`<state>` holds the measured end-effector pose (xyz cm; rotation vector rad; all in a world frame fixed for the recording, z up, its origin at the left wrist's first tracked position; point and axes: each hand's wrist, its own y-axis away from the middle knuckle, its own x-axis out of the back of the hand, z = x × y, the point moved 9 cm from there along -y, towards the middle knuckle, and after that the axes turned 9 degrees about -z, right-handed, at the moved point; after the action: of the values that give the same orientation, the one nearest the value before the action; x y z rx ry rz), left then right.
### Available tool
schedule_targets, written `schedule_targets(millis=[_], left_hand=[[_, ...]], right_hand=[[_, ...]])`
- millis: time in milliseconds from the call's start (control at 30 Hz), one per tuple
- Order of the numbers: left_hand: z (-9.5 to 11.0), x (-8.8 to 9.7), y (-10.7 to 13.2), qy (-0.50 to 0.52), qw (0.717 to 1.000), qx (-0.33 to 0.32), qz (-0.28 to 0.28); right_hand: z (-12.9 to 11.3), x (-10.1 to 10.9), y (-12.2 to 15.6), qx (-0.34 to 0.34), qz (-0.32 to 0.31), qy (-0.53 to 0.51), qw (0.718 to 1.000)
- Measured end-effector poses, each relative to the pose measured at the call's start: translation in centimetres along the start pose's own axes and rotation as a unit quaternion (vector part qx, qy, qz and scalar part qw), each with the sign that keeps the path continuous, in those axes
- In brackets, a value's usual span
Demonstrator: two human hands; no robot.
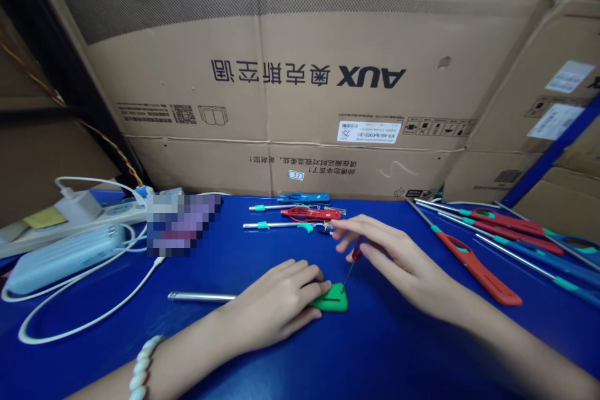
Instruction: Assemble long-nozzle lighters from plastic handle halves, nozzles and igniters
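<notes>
My left hand (281, 300) lies closed over a long lighter with a green handle (335, 300) and a metal tube (201, 295), pressing it flat on the blue table (281, 362). My right hand (389, 256) pinches a small screwdriver with a red handle (356, 254); its thin shaft (347, 275) points down onto the green handle. Just beyond my right fingers lie three more lighters: a blue one (302, 197), a red one (309, 213) and a teal-trimmed one (290, 225).
Several red, blue and teal lighters (487, 244) lie at the right. A white power strip (70, 219), a pale blue power bank (60, 259) and white cables (94, 312) sit at the left. Big cardboard boxes (300, 75) wall off the back.
</notes>
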<state>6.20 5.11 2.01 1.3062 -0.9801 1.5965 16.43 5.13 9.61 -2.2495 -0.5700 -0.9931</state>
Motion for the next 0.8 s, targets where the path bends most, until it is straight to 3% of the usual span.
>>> schedule_targets(millis=[233,433,567,633,800], left_hand=[[0.0,0.1,0.0,0.000,1.000,-0.004,0.010],[-0.1,0.0,-0.1,0.004,1.000,-0.002,0.001],[0.0,0.0,0.0,0.006,1.000,-0.001,0.002],[0.0,0.0,0.0,0.007,1.000,0.001,-0.002],[0.0,0.0,0.0,0.004,1.000,0.001,-0.006]], right_hand=[[-1.6,0.0,0.9,0.049,0.080,0.183,0.979],[-1.1,-0.2,0.3,0.016,-0.004,0.021,1.000],[-1.4,0.0,0.7,0.045,0.074,0.131,0.988],[-1.6,-0.1,0.8,0.052,0.084,0.182,0.978],[-1.1,-0.3,0.3,0.003,-0.012,0.030,0.999]])
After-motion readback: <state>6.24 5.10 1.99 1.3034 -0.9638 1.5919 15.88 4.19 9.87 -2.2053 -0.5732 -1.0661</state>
